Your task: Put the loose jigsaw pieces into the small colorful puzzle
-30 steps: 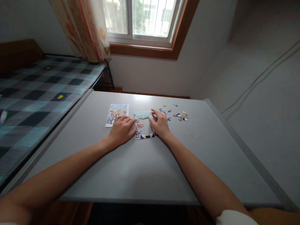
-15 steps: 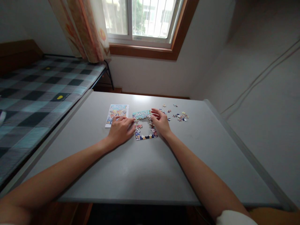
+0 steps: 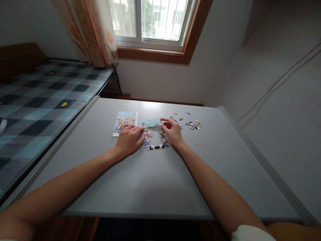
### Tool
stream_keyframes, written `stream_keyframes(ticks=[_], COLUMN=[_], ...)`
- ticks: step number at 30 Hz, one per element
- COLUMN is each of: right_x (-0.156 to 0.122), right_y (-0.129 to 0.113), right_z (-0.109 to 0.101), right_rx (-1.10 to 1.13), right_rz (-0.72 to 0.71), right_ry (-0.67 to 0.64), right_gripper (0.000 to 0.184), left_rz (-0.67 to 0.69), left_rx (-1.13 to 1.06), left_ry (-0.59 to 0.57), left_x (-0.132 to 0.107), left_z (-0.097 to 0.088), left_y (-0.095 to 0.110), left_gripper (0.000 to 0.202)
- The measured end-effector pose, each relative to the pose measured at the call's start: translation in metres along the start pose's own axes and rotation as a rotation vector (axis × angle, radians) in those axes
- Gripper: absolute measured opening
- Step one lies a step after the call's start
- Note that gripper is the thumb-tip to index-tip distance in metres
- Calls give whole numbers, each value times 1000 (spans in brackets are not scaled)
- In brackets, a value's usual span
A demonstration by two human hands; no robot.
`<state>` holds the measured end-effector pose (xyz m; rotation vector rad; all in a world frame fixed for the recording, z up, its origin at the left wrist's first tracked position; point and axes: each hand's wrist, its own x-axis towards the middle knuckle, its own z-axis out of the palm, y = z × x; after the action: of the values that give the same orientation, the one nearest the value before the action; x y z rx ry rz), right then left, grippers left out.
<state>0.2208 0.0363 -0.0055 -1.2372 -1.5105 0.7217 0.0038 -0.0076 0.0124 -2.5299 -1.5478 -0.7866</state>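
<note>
A partly built jigsaw puzzle point(image 3: 153, 146) lies as a colourful rectangular border on the grey table point(image 3: 150, 180), with a teal strip along its top. My left hand point(image 3: 129, 138) rests flat against the puzzle's left edge, fingers stretched out. My right hand point(image 3: 172, 131) sits on the right edge, its fingertips pressing down near the top right corner. A printed reference picture point(image 3: 125, 122) lies just left of my left hand.
Loose puzzle pieces point(image 3: 193, 125) are scattered to the right of my right hand. A bed with a checked cover point(image 3: 37, 100) runs along the table's left side. A window point(image 3: 150, 21) and curtain point(image 3: 87, 30) are at the back.
My right hand has slid slightly left and back, uncovering the puzzle's right edge and pressing near its top right corner. The left hand stays against the left edge.
</note>
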Motion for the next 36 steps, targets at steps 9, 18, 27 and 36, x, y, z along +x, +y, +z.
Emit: stream_keyframes(ticks=[9, 18, 27, 36], right_x=[1, 7, 4, 0], right_y=[-8, -5, -2, -2], right_z=[-11, -27, -27, -23], right_rx=[-323, -453, -443, -377], right_rz=[-152, -302, -351, -343], right_ry=[59, -199, -245, -215], right_gripper=[28, 34, 35, 34], left_rz=[23, 188, 184, 175], left_rx=[4, -75, -47, -34], left_ry=[0, -46, -125, -149], left_x=[0, -1, -2, -1], left_z=[1, 1, 3, 2], left_y=[-2, -2, -4, -4], left_gripper=[20, 19, 32, 34])
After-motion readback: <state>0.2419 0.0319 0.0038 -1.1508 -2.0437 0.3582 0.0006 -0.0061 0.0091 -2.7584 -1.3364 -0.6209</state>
